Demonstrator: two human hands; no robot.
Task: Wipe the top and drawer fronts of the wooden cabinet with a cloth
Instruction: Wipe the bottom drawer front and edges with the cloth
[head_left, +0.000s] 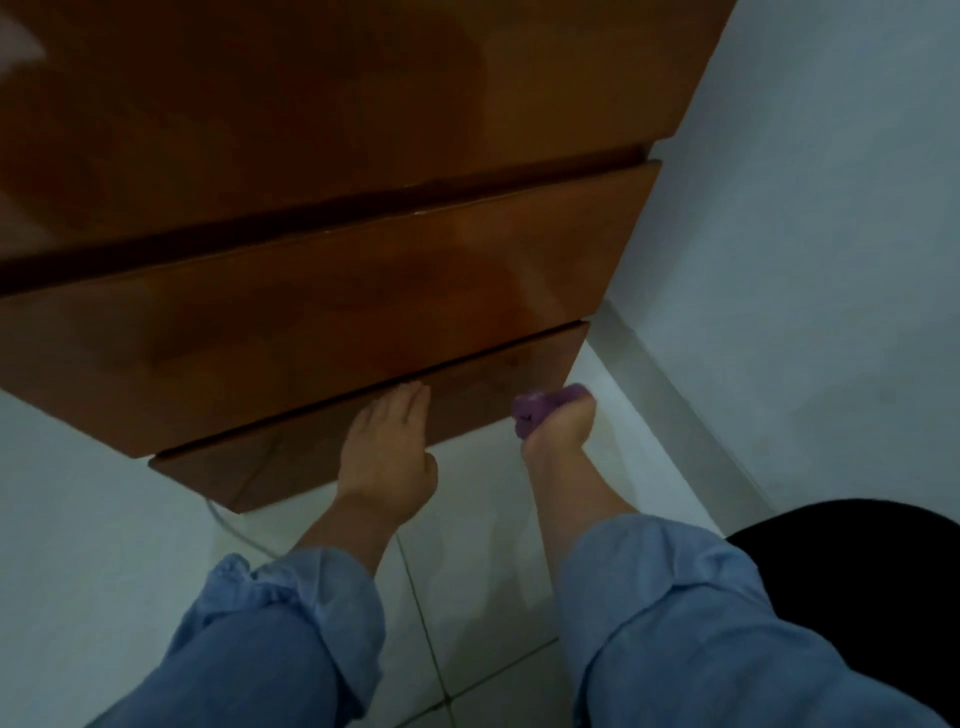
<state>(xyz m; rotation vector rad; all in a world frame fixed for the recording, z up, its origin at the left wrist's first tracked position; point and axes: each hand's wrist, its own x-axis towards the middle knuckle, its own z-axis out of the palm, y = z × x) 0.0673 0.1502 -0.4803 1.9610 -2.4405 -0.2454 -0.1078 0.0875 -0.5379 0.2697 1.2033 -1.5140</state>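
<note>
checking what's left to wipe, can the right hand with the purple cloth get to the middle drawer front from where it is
Probably yes. The right hand grips the purple cloth against the bottom drawer front, and the middle drawer front sits directly above with nothing across it. The left hand rests further left, out of that path.

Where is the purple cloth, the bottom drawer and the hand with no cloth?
purple cloth (540, 410): head view, middle of the bunched fabric.
bottom drawer (291, 462): head view, bare wooden front.
left hand (387, 457): head view, back of the hand.
</note>
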